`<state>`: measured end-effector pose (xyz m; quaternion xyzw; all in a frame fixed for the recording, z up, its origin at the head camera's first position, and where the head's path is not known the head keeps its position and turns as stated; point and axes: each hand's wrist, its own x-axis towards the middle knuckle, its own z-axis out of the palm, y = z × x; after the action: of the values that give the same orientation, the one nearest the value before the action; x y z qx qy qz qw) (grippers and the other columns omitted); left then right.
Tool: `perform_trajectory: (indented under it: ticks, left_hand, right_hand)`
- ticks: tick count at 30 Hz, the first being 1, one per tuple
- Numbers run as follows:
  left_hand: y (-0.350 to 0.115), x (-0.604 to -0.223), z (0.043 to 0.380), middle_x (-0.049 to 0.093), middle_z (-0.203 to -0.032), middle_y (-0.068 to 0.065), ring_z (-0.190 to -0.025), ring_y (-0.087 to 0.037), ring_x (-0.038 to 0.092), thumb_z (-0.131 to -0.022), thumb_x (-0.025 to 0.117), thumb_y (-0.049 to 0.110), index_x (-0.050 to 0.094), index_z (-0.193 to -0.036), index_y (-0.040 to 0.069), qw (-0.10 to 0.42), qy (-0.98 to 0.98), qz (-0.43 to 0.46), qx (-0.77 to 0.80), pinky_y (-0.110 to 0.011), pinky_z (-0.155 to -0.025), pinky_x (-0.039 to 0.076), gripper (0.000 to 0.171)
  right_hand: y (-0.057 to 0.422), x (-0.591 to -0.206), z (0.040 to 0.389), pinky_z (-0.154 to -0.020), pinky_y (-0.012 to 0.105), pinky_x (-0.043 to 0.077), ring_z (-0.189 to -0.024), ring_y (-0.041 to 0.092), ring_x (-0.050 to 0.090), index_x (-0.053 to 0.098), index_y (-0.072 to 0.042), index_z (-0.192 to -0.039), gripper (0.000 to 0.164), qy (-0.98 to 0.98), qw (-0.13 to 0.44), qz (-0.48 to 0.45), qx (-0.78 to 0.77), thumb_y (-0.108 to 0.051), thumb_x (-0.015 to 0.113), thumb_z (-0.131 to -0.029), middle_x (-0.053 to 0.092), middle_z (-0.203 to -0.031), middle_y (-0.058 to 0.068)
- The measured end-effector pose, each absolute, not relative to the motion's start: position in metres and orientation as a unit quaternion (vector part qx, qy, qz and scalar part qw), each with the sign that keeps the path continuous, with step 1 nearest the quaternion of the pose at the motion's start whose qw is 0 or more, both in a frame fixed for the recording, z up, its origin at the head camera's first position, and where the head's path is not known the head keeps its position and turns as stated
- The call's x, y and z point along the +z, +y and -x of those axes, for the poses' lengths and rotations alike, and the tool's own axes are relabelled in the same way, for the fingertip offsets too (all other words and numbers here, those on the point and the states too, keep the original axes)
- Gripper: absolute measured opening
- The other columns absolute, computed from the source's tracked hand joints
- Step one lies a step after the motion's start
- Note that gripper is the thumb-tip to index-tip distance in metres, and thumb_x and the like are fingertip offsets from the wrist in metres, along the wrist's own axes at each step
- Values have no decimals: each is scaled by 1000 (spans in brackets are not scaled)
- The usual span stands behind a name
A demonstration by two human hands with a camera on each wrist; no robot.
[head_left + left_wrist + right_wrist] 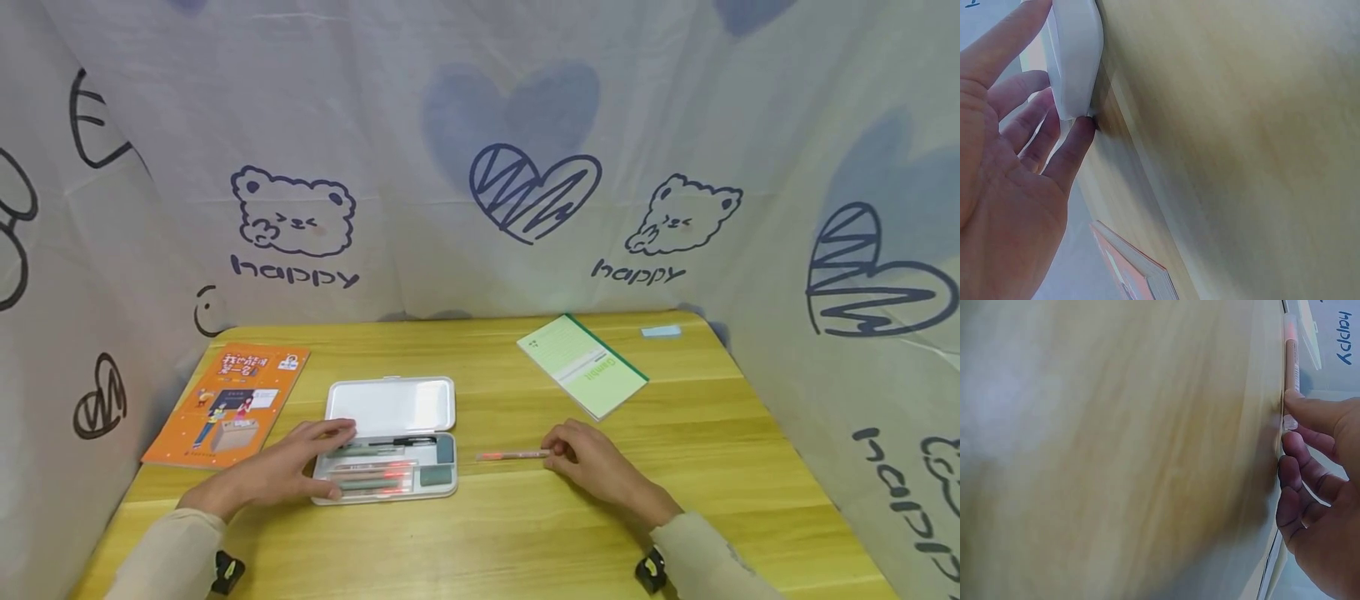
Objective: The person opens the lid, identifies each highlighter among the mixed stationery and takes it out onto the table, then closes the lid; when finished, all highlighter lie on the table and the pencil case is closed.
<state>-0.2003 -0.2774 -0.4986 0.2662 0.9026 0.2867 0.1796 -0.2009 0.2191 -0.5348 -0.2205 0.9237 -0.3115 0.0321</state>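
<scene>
A white pencil case lies with its lid folded back on the table. My left hand spans its left end, thumb at the front corner and fingers near the hinge side; in the left wrist view the loosely bent fingers touch the case's end. Inside lie several pens, a black pen and green blocks like erasers. Right of the case, my right hand pinches the end of a slim pinkish pen between thumb and forefinger, low over the tabletop.
An orange book lies at the left, partly behind my left forearm. Back right are a green notebook and a small light-blue piece. Printed white cloth closes off the back and sides of the wooden table.
</scene>
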Motion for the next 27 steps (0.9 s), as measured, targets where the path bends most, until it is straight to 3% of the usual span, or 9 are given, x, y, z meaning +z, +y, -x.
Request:
perform_trajectory:
  ticks: [8,14,23,27]
  left_hand:
    - [-278,-500,201,31,-176,-24,-158,-56,26,-94,84,45,44,-165,1,179,900,-271,290,-79,-120,34,92]
    - [-279,-499,201,32,-176,-23,-157,-55,28,-94,84,45,44,-165,1,175,902,-273,284,-77,-120,36,93]
    - [-280,-499,200,31,-176,-22,-158,-54,29,-94,84,46,43,-166,4,178,904,-267,283,-77,-120,36,93]
    - [-280,-500,200,31,-177,-21,-158,-54,29,-94,84,46,43,-167,4,178,905,-264,282,-78,-120,36,93]
  right_hand:
    - [217,-531,204,-75,22,48,-84,8,54,76,-15,-113,20,926,23,210,-312,-29,83,-99,63,-95,-9]
    - [183,-515,210,-81,27,54,-90,8,61,78,-14,-115,19,918,-13,234,-319,-26,81,-101,69,-100,-9]
    - [88,-507,210,-98,34,54,-109,12,62,77,-16,-127,25,900,70,317,-290,-32,68,-109,74,-116,-7]
    - [60,-510,208,-103,34,54,-113,12,63,77,-16,-132,30,899,80,361,-236,-35,67,-110,74,-121,-4]
